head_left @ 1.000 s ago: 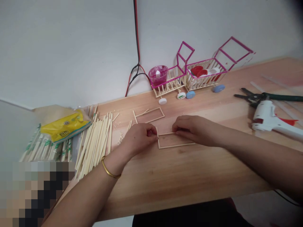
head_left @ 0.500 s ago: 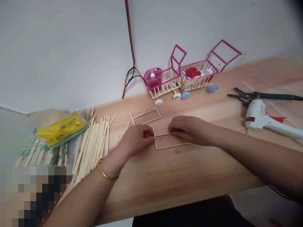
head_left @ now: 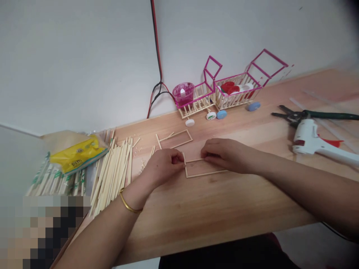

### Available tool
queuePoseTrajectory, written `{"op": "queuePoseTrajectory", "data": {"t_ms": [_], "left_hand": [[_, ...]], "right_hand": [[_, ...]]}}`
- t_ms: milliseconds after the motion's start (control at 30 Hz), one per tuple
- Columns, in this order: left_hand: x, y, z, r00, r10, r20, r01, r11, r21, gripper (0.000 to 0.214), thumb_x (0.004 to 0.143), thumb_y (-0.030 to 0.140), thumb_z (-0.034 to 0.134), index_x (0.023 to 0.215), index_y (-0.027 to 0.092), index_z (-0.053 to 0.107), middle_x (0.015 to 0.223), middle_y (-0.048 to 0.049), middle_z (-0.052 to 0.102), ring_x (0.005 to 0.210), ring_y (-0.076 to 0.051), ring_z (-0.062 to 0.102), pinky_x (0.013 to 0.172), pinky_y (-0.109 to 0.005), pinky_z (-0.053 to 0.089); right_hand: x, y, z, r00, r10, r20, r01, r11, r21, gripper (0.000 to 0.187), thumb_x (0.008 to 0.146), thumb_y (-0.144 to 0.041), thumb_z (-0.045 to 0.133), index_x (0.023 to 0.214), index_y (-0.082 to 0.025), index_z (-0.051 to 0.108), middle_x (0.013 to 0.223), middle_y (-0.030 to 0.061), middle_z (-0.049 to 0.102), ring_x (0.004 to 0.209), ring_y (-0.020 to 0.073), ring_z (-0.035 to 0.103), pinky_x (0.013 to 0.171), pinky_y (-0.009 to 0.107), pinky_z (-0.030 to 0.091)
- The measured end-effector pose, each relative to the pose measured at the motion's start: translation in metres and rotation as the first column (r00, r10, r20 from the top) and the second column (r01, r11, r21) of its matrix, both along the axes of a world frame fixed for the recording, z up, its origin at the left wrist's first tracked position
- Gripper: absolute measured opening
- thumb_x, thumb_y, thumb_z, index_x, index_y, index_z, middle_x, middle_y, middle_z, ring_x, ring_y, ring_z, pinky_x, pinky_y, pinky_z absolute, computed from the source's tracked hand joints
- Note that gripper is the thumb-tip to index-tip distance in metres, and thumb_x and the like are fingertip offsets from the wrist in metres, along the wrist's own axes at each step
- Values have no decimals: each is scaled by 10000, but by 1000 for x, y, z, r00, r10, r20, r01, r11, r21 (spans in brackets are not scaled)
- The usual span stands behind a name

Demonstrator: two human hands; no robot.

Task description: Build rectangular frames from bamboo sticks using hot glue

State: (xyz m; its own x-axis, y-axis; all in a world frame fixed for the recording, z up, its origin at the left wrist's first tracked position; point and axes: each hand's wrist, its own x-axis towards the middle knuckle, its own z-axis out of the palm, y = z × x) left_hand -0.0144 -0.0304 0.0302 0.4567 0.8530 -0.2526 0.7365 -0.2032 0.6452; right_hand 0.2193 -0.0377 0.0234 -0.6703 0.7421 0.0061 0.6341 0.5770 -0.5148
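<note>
A small rectangular frame of thin wooden sticks lies flat on the wooden table. My left hand pinches the frame's left end with closed fingers. My right hand presses closed fingers on the frame's far stick and right part. A second stick frame lies just behind the hands. A loose pile of long wooden sticks lies to the left of my left hand.
A white glue gun and green-handled pliers lie at the right. Two pink-edged stick carts with bottle-cap wheels stand by the wall beside a pink cup. A yellow packet lies on wrapped sticks at the left. Cables hang down the wall.
Both hands stay on the stick frame in the same grip. Only the view has shifted slightly.
</note>
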Motion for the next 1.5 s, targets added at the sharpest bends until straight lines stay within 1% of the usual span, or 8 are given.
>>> {"op": "queuePoseTrajectory", "data": {"t_ms": [200, 367, 567, 1133, 1233, 1333, 1433, 1500], "left_hand": [[-1, 1, 2, 1000, 1, 10, -1, 1000, -16, 148, 720, 278, 580, 779, 181, 674, 578, 39, 497, 550, -93, 425, 517, -220, 286], [-3, 4, -2, 1000, 0, 17, 0, 999, -34, 166, 726, 298, 583, 800, 181, 674, 587, 39, 495, 549, -94, 417, 510, -219, 283], [-4, 4, -2, 1000, 6, 13, -5, 998, -58, 186, 731, 329, 586, 797, 176, 670, 587, 33, 502, 550, -99, 425, 505, -215, 287], [-3, 1, -2, 1000, 3, 23, -3, 1000, -19, 129, 714, 245, 587, 768, 178, 684, 579, 35, 527, 542, -90, 440, 502, -210, 294], [-4, 3, -1, 996, 60, 68, -58, 998, -26, 118, 715, 232, 579, 743, 161, 669, 587, 27, 547, 546, -94, 453, 508, -211, 314], [-11, 9, -1, 977, 204, 59, -211, 964, 159, 113, 740, 227, 555, 735, 164, 649, 618, 13, 570, 579, -111, 493, 546, -226, 355], [-22, 17, -3, 942, 334, 23, -306, 832, 463, 137, 762, 262, 573, 838, 181, 653, 775, -25, 595, 705, -149, 547, 637, -263, 411], [-29, 22, -5, 943, 332, -2, -276, 788, 551, 278, 743, 286, 624, 1003, 189, 632, 966, -62, 591, 829, -178, 564, 724, -295, 441]], "right_hand": [[12, 3, 9, 994, -69, -90, 68, 998, -19, 244, 895, -261, 408, 958, -166, 624, 913, 57, 647, 830, 161, 565, 746, 282, 426], [34, 4, 24, 984, -177, 30, 178, 983, -49, 177, 836, -243, 465, 893, -188, 623, 816, 16, 650, 671, 130, 543, 595, 242, 393], [49, 3, 27, 975, -126, 182, 158, 971, -177, 145, 783, -231, 488, 770, -209, 631, 684, -12, 630, 571, 115, 513, 517, 236, 335], [40, 2, 23, 971, -109, 214, 151, 969, -193, 140, 780, -242, 477, 714, -202, 595, 662, -21, 609, 561, 114, 487, 519, 235, 319], [40, 2, 24, 968, -116, 223, 163, 965, -203, 148, 787, -256, 476, 718, -197, 592, 675, -12, 614, 574, 121, 494, 529, 240, 332], [43, 4, 21, 971, -115, 210, 160, 964, -212, 166, 805, -280, 464, 744, -202, 597, 678, -13, 612, 574, 122, 493, 526, 240, 334], [46, 7, 19, 972, -130, 196, 173, 960, -220, 186, 816, -316, 464, 764, -206, 605, 661, -16, 599, 557, 116, 470, 511, 233, 323], [46, 9, 18, 969, -158, 193, 197, 958, -209, 206, 821, -342, 465, 771, -202, 608, 648, -13, 589, 549, 114, 453, 506, 232, 315]]}}
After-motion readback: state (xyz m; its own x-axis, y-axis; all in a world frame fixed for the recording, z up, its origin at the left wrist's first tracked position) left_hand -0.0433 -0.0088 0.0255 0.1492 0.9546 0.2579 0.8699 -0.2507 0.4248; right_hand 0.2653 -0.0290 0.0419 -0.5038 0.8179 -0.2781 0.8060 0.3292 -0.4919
